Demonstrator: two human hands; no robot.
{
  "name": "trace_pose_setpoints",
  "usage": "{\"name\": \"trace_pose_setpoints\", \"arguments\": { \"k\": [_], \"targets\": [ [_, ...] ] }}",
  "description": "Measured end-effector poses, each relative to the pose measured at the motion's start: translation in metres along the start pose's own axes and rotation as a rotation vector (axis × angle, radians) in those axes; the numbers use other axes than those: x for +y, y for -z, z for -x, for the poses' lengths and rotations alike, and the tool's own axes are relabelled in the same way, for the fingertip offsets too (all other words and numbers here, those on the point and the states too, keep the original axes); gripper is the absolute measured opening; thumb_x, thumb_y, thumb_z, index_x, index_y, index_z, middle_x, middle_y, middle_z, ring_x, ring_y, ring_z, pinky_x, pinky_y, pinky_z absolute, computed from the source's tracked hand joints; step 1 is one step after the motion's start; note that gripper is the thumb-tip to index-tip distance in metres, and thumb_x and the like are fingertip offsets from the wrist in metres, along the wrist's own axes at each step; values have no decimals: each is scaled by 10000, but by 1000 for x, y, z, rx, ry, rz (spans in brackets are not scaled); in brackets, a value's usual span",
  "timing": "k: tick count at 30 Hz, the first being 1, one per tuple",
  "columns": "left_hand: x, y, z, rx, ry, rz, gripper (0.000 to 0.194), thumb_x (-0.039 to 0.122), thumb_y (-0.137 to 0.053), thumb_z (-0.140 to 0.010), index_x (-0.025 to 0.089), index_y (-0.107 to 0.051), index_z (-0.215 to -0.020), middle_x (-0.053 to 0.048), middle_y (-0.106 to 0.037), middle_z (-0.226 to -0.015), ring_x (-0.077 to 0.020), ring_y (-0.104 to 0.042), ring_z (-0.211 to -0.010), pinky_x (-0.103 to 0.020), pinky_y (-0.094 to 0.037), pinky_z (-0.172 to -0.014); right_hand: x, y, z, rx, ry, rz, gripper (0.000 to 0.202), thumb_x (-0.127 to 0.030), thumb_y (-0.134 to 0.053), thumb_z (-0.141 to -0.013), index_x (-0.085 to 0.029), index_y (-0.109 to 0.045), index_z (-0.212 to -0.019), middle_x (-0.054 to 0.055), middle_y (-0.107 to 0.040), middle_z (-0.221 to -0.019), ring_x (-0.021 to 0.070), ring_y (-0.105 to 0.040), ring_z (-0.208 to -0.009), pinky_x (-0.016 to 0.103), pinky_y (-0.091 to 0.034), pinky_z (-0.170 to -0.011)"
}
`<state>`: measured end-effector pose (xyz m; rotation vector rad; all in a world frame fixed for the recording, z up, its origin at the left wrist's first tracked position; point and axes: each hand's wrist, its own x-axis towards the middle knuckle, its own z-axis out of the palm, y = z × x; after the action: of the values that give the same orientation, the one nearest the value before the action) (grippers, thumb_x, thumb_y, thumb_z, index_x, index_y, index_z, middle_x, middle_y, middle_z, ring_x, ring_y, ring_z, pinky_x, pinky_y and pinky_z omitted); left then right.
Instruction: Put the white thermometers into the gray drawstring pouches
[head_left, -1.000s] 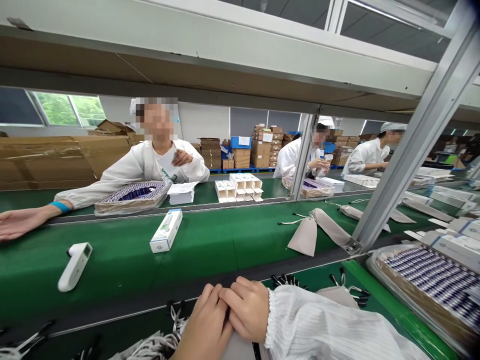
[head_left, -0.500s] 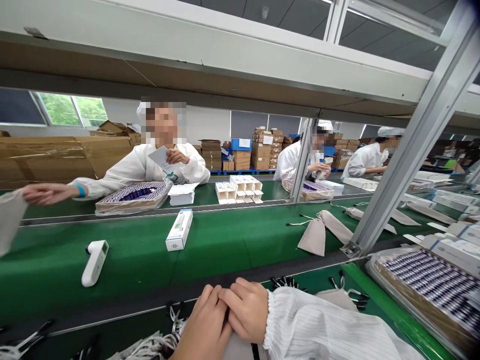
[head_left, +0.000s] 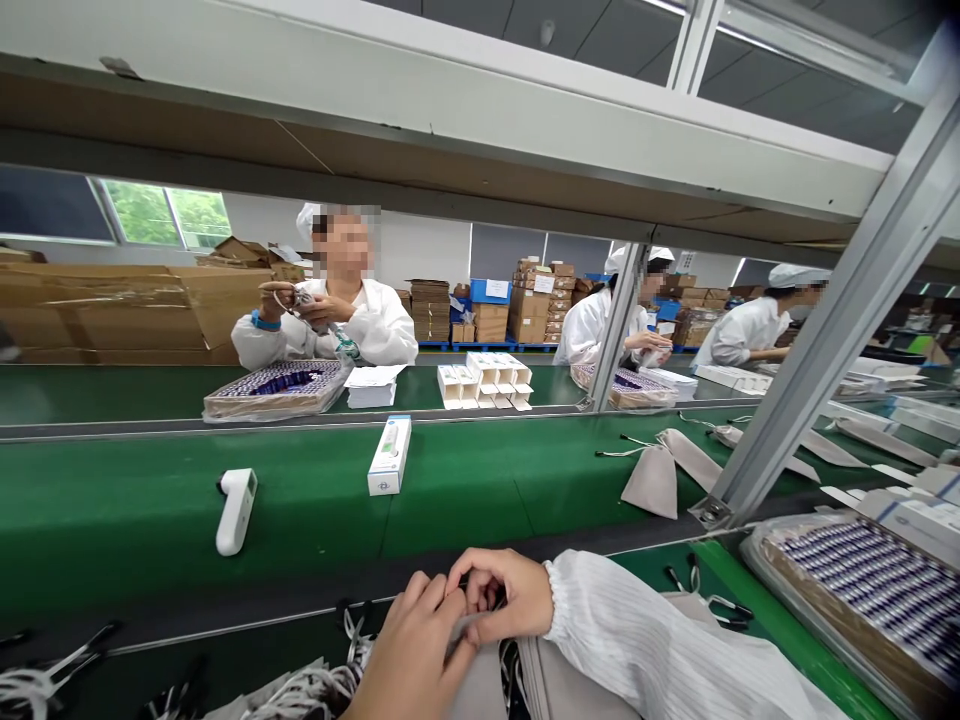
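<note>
At the bottom centre, my left hand [head_left: 420,645] and my right hand [head_left: 514,597] meet over a stack of grey cloth pouches [head_left: 562,685]. Both hands have bent fingers closed on the grey cloth of a pouch [head_left: 466,630], mostly hidden between them. White drawstrings [head_left: 307,692] with black ends lie in a pile left of my left hand. On the green belt [head_left: 465,490] beyond are a white handheld device [head_left: 237,512], a white printed box [head_left: 390,456] and more grey pouches [head_left: 651,480].
Across the belt, a person [head_left: 330,310] in white holds something with both hands, behind a battery tray [head_left: 277,388], papers [head_left: 373,385] and open boxes [head_left: 485,380]. A metal post [head_left: 832,300] and another battery tray [head_left: 862,590] stand at the right. A shelf [head_left: 450,120] spans overhead.
My right hand's fingers have spread from a fist into a curled grip. The device and printed box have shifted right in view. The person opposite has brought both hands together at the chest.
</note>
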<state>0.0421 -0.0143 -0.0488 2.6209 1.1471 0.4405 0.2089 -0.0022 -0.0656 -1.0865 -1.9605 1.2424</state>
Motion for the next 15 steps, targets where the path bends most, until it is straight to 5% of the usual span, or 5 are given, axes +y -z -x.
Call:
{"name": "trace_pose_setpoints", "arguments": {
  "k": [4,9,12,15],
  "targets": [
    [1,3,-2,24,83,27,234,293,-408,-783,196,-567,-641,-15,-551,-675,-199,-465,-731,-302,-337,-650,9,-1,-2,14,-101,-160,290,-376,-619,-621,-123,-562,-750,-23,-536,-574,57,-452,-479,187,-363,-495],
    [-4,14,-11,75,89,87,370,394,-473,-742,168,-457,-449,14,-464,-487,-164,-449,-637,-261,-318,-623,7,-1,-4,114,-69,-131,380,-450,-561,-665,-123,-508,-478,-56,-397,-427,44,-325,-426,188,-278,-445],
    [-5,22,-12,69,11,185,339,346,-459,-761,162,-441,-477,28,-439,-519,-121,-438,-581,-217,-315,-561,8,-1,-5,249,-62,-58,483,-468,-483,-718,-143,-367,-380,-73,-242,-384,39,-227,-403,200,-251,-437],
    [-3,24,-6,65,-85,287,181,229,-420,-785,168,-502,-636,19,-481,-674,-98,-461,-617,-184,-331,-547,8,4,-7,336,-50,39,458,-443,-450,-744,-147,-402,-398,-60,-302,-380,53,-298,-402,209,-284,-455]
  ]
}}
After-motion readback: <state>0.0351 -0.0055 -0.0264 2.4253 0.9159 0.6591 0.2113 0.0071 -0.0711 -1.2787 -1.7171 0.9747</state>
